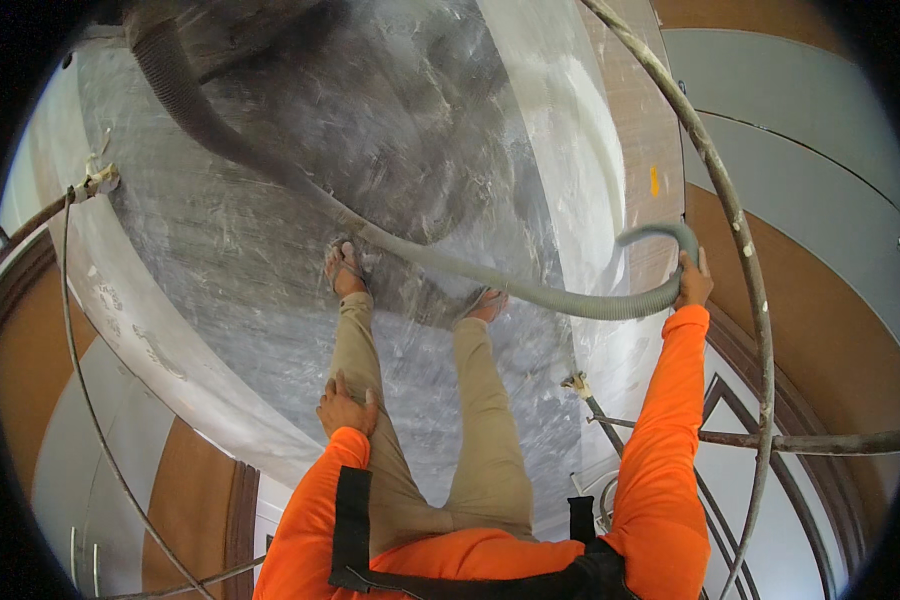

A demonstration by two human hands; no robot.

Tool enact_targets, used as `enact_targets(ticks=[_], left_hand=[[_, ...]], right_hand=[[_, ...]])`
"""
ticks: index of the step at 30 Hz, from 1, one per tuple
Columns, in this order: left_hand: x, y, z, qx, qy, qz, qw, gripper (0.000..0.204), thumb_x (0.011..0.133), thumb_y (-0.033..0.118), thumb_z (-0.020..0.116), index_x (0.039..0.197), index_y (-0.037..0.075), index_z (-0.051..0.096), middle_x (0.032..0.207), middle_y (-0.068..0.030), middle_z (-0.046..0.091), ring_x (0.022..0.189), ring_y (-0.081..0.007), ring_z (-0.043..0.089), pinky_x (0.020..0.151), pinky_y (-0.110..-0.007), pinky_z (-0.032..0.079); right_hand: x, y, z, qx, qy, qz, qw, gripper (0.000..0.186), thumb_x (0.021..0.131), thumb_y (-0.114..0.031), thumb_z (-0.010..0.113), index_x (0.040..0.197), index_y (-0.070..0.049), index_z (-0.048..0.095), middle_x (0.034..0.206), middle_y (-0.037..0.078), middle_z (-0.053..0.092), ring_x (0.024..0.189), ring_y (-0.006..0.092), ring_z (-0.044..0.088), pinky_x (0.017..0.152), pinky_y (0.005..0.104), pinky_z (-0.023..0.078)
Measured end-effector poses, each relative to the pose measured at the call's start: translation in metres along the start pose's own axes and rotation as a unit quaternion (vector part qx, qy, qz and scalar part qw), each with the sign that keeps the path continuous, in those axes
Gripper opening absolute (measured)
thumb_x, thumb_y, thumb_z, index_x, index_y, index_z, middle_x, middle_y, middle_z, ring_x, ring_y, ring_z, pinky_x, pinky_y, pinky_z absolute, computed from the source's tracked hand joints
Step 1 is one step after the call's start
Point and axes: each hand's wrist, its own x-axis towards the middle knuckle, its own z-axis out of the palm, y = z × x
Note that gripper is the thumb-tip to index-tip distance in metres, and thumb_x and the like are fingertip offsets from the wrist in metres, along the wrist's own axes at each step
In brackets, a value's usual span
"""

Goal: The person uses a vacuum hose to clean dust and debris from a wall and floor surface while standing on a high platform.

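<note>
Orange sleeves and a black strap frame a worker whose right hand wraps its fingers around a ribbed grey hose at its hooked end; the left hand rests on a khaki trouser leg, fingers slightly spread. Running past sandalled feet over dusty grey flooring, the hose looks light, springy, perhaps dust-slick, and best gripped around its ribs, clear of sharp kinks.
</note>
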Motion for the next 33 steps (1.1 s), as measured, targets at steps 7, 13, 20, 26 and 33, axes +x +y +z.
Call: enact_targets(ticks=[7,13,20,26,33], left_hand=[[0.004,-0.006,-0.004,-0.014,-0.015,-0.01,1.0,0.084,0.084,0.051,0.066,0.153,0.012,0.04,0.15,-0.0164,0.048,0.127,-0.0353,0.053,0.106,-0.047,0.04],[0.009,-0.008,-0.009,-0.031,-0.018,-0.014,0.999,0.083,0.084,0.052,0.066,0.153,0.013,0.04,0.15,-0.0157,0.048,0.127,-0.0349,0.053,0.107,-0.047,0.04],[0.009,-0.009,-0.016,-0.045,-0.043,-0.015,0.998,0.085,0.085,0.052,0.066,0.153,0.009,0.04,0.15,-0.0201,0.047,0.131,-0.038,0.05,0.109,-0.048,0.04],[0.007,-0.009,-0.007,-0.043,-0.035,-0.016,0.998,0.085,0.084,0.051,0.067,0.153,0.01,0.039,0.149,-0.0198,0.047,0.131,-0.0381,0.05,0.109,-0.049,0.04],[0.001,0.002,-0.004,-0.024,-0.032,-0.023,0.999,0.083,0.085,0.05,0.066,0.153,0.01,0.039,0.15,-0.0196,0.047,0.131,-0.0384,0.049,0.11,-0.048,0.039]], right_hand=[[0.003,-0.127,0.06,0.041,-0.084,-0.012,0.996,0.055,0.088,-0.024,0.077,0.137,-0.005,0.06,0.11,0.009,0.069,0.088,0.0177,0.065,0.076,0.0311,0.053],[0.051,-0.179,0.11,0.05,-0.11,-0.238,0.964,0.069,0.087,-0.032,0.078,0.144,-0.002,0.054,0.102,0.009,0.068,0.08,0.0173,0.065,0.071,0.032,0.052],[0.051,-0.255,0.165,-0.055,-0.056,-0.351,0.933,0.069,0.084,-0.029,0.08,0.142,0.0,0.056,0.106,0.014,0.07,0.075,0.0166,0.065,0.068,0.029,0.052],[0.05,-0.248,0.178,0.121,-0.134,-0.203,0.962,0.065,0.084,-0.023,0.08,0.14,0.0,0.058,0.107,0.014,0.07,0.078,0.0166,0.065,0.069,0.032,0.053],[0.032,-0.166,0.109,-0.121,-0.106,-0.106,0.981,0.065,0.089,-0.029,0.074,0.146,-0.006,0.053,0.126,0.019,0.067,0.109,0.0291,0.065,0.098,0.036,0.048]])
